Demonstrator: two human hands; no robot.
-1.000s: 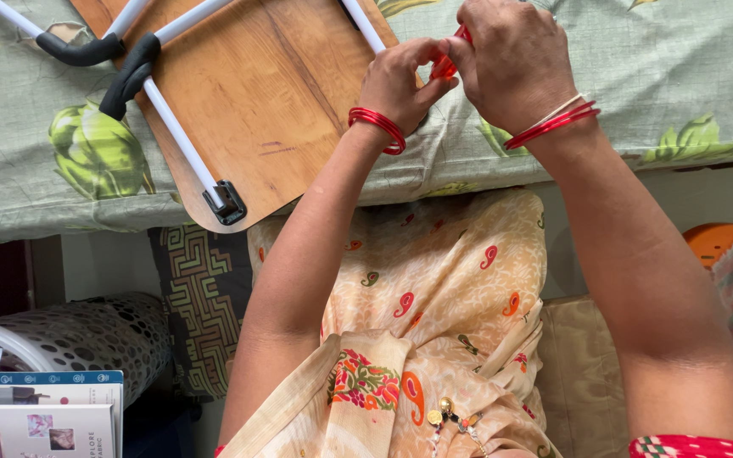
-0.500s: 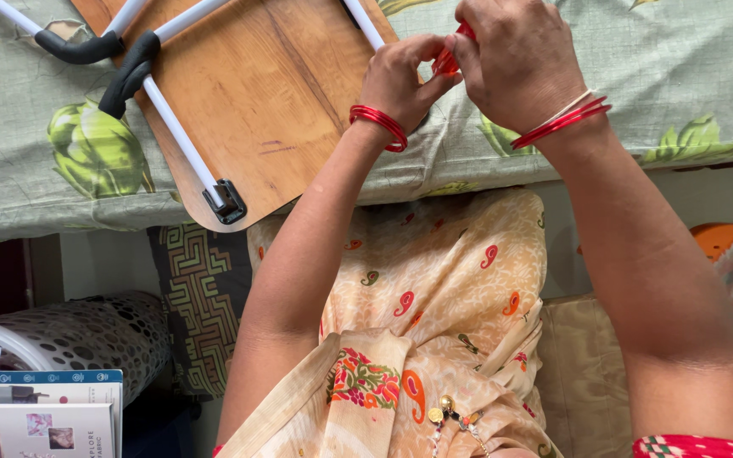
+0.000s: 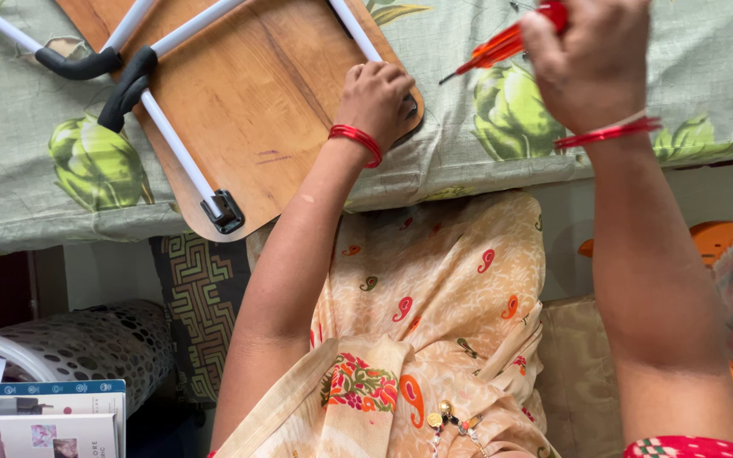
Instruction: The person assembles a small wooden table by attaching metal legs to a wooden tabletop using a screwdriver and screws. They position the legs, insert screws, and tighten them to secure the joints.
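While hands [image 3: 375, 97] work, laundry basket [image 3: 86, 339], books [image 3: 44, 416] below

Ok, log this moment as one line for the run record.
left hand: pressing on corner of upturned wooden folding table | right hand: holding red screwdriver, lifted above floral bedsheet | white leg tubes: folded flat

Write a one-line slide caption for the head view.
Left hand steadies an upturned wooden folding table on a floral sheet; right hand lifts a red screwdriver.
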